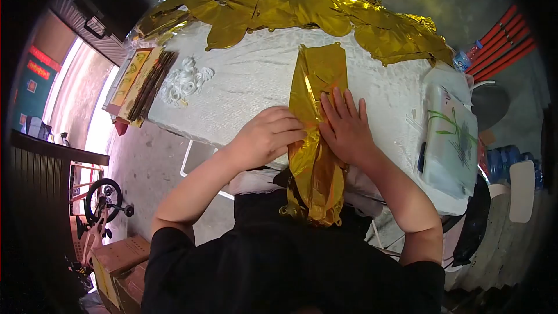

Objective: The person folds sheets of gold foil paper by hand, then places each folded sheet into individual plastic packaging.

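Observation:
A long folded piece of gold foil lies on the white-covered table, its near end hanging over the edge onto the lap. My left hand rests at the foil's left edge, fingers bent and close together, their tips on the foil; whether they pinch it is hidden. My right hand lies flat on the foil's right side with its fingers spread. More gold foil shapes are laid along the table's far edge.
White string or ribbon coils lie at the left, beside a stack of flat packets. A clear plastic bag sits at the right edge. Cardboard boxes and a small bicycle stand at the lower left.

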